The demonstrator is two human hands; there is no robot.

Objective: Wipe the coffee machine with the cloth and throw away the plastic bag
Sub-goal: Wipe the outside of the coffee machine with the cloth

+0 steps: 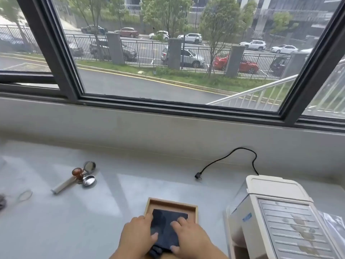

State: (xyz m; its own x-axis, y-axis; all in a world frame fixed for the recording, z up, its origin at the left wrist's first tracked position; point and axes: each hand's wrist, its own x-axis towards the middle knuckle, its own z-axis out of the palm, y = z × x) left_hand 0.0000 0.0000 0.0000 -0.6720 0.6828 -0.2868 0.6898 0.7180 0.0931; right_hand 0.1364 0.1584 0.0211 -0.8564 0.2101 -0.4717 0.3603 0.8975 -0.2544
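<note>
Left hand [137, 233], right hand [188, 234]: fingers [180, 221] spread flat on cloth [166, 227].

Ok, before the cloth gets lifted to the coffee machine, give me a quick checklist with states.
1. Both hands on cloth: left hand, right hand: ok.
2. Cloth lifted out of the tray: not ok.
3. Coffee machine in reach, right of tray: ok.
4. Machine unplugged, plug lying loose on the counter: ok.
5. Plastic bag located, at machine's right: ok.
6. Bin in view: not ok.
</note>
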